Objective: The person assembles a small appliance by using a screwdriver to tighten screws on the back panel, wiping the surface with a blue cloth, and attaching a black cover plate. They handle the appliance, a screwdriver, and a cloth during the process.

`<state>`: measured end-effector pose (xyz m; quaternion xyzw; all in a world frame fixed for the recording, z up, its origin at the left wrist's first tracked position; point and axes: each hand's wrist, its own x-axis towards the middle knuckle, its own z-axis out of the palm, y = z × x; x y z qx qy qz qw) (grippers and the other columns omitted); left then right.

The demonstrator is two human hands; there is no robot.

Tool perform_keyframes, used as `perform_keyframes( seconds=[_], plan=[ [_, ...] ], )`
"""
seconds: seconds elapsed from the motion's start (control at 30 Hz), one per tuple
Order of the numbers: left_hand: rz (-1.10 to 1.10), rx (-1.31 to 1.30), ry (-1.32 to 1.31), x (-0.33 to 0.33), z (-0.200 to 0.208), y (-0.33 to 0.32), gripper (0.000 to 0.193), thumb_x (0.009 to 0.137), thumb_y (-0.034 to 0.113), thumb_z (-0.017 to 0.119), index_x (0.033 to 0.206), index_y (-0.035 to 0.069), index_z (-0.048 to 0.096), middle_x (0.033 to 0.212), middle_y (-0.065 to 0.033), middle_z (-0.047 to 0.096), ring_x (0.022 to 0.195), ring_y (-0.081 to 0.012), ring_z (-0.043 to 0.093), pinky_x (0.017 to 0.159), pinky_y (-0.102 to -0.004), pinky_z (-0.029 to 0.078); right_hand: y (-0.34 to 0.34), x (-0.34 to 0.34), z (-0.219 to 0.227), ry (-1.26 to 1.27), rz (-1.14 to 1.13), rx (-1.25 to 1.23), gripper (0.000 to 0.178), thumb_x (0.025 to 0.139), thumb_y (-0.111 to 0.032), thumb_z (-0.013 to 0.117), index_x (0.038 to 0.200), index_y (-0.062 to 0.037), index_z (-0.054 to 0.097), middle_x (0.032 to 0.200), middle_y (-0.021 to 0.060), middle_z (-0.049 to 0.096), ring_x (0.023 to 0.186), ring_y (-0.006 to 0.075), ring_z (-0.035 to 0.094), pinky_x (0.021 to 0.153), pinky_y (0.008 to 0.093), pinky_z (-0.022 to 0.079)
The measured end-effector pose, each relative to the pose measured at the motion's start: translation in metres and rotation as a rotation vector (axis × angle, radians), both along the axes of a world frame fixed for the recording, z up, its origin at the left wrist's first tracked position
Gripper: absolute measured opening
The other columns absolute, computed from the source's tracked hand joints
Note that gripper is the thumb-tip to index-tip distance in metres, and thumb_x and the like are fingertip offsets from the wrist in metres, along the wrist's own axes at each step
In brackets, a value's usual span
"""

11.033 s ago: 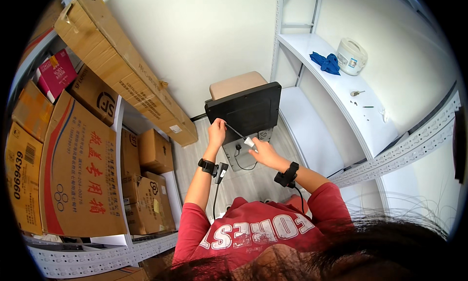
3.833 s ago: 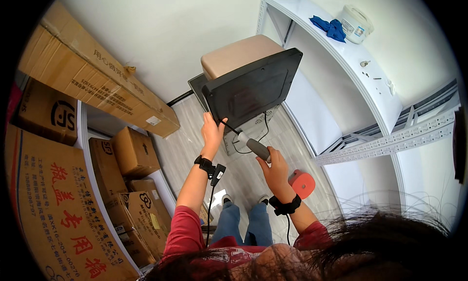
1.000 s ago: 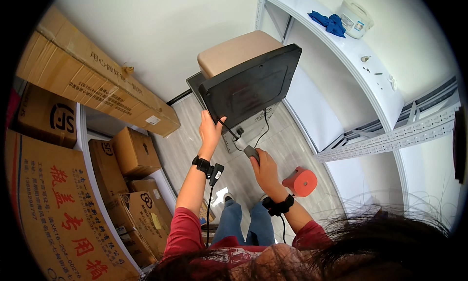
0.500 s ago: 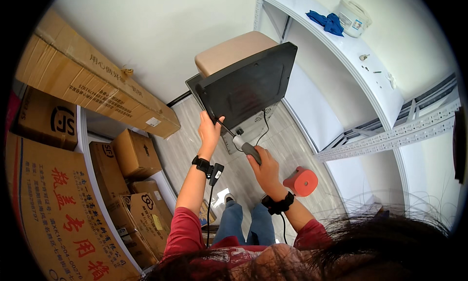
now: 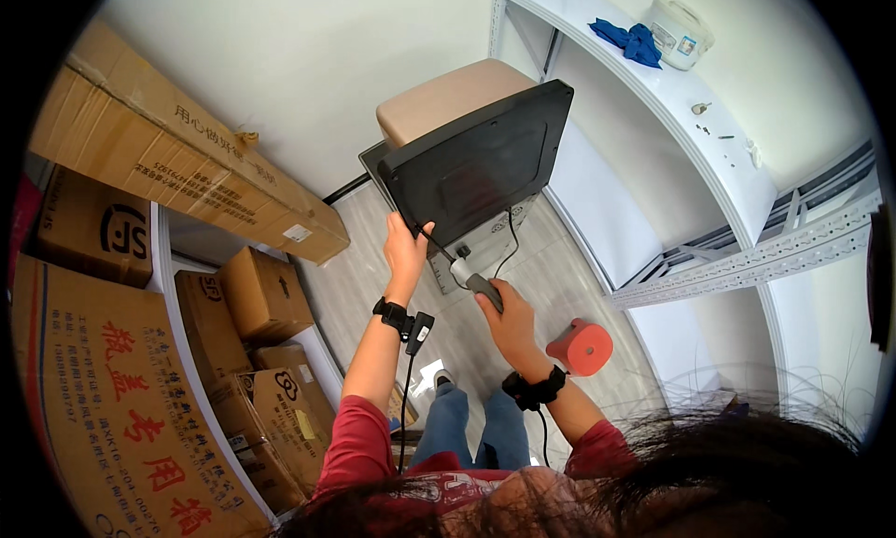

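A flat black panel stands tilted in front of me, with a beige rounded body behind it. My left hand grips the panel's lower left corner, thumb and fingers on either side of a thin dark shaft. That shaft runs to a screwdriver-like tool with a dark grey handle and a pale collar. My right hand is closed around the handle. A black cable hangs from the panel's lower edge and curves behind the tool. Exactly where the shaft tip touches is hidden.
Below and right, a red roll stands on the grey floor. Cardboard boxes fill the left side, and a long carton leans there. At right, a white shelf bears a rice cooker, a blue cloth and small parts.
The whole view has shifted slightly. Both hands keep their grips, with the tool at nearly the same place against the panel's corner.
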<state>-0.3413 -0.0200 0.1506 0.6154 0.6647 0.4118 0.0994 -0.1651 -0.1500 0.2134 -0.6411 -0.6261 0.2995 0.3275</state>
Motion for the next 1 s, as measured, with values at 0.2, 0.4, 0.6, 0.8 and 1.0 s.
perform_keyframes(
  seconds=[0.2,0.4,0.6,0.8,1.0],
  plan=[
    [-0.003,-0.027,-0.001,0.001,0.002,-0.002,0.048,0.077,0.032,0.072,0.093,0.002,0.039,0.088,-0.0130,0.046,0.070,-0.0340,0.055,0.059,-0.0400,0.045,-0.010,0.003,0.007,-0.065,0.097,0.306,0.044,0.072,-0.007,0.069,0.113,-0.0004,0.053,0.103,0.0165,0.057,0.090,0.0345,0.056,0.072,0.0394,0.048],
    [0.013,-0.080,-0.054,0.003,0.001,-0.002,0.052,0.076,0.030,0.072,0.105,0.001,0.040,0.093,-0.0158,0.050,0.082,-0.0373,0.056,0.066,-0.0428,0.045,0.000,0.008,-0.002,-0.291,0.012,0.430,0.047,0.073,-0.004,0.068,0.117,0.0031,0.051,0.101,0.0182,0.056,0.089,0.0335,0.055,0.075,0.0388,0.046],
    [0.015,-0.035,-0.022,0.004,0.000,-0.002,0.046,0.077,0.028,0.071,0.100,0.003,0.041,0.094,-0.0131,0.048,0.077,-0.0354,0.056,0.064,-0.0420,0.046,-0.002,0.001,-0.014,-0.217,-0.018,0.270,0.039,0.081,-0.010,0.062,0.116,0.0019,0.048,0.100,0.0185,0.053,0.086,0.0357,0.053,0.072,0.0412,0.046],
    [-0.012,-0.091,-0.058,0.004,0.002,-0.002,0.046,0.077,0.029,0.071,0.100,0.002,0.042,0.093,-0.0125,0.047,0.078,-0.0343,0.057,0.063,-0.0413,0.046,0.000,0.000,-0.009,0.037,-0.068,0.179,0.030,0.085,-0.014,0.060,0.108,-0.0013,0.047,0.102,0.0170,0.048,0.081,0.0376,0.054,0.063,0.0424,0.045],
    [-0.050,-0.072,-0.041,0.001,0.003,-0.003,0.046,0.078,0.029,0.071,0.102,0.002,0.042,0.093,-0.0129,0.047,0.077,-0.0336,0.057,0.062,-0.0405,0.046,-0.006,0.006,0.019,0.032,0.025,0.193,0.034,0.079,-0.007,0.065,0.106,-0.0002,0.047,0.099,0.0173,0.049,0.083,0.0328,0.053,0.066,0.0365,0.045]
  ],
)
